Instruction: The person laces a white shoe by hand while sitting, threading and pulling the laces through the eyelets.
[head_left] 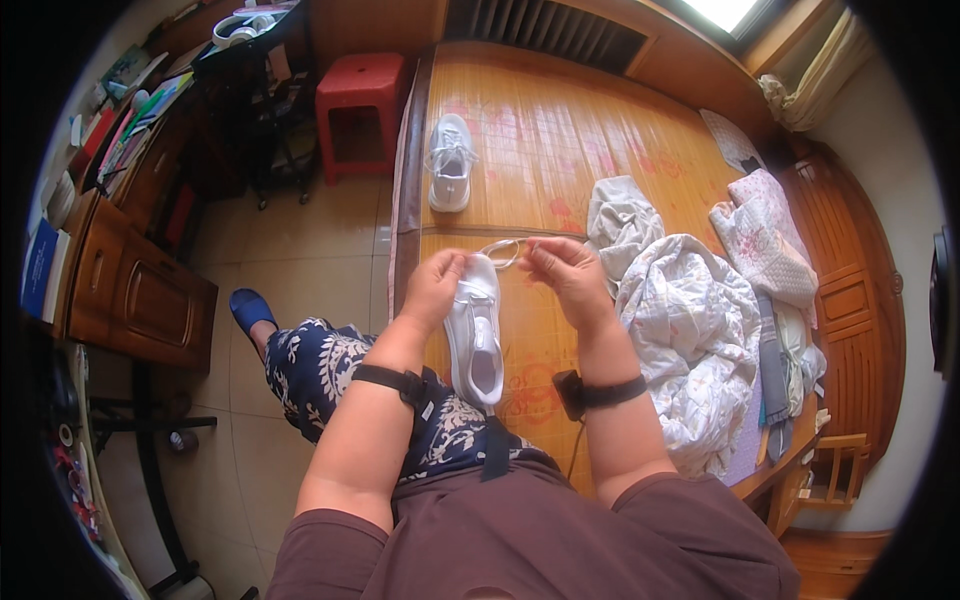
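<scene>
In the head view, holding a white low-cut lace-up shoe (461,330) at its toe in the left hand (432,287), with heel nearest the dark plum shirt (570,530); cannot tell whether propped from underneath; with left fingers closed on the toe, partly hidden. Just right of the shoe's toe, pinching a thin white looped lace (503,248) in the right hand (568,277), with thumb and fingers together. Beyond the shoe, on a tan floral bed mat (570,115), a matching white shoe (452,165); right of the shoe, a crumpled white printed quilt (690,320). Probably light, soft in the upper, stiffer in the sole, hardly fragile; best gripped along the sole edge or toe; at the lace, likely limp and slippery, so best pinched near the tip.
</scene>
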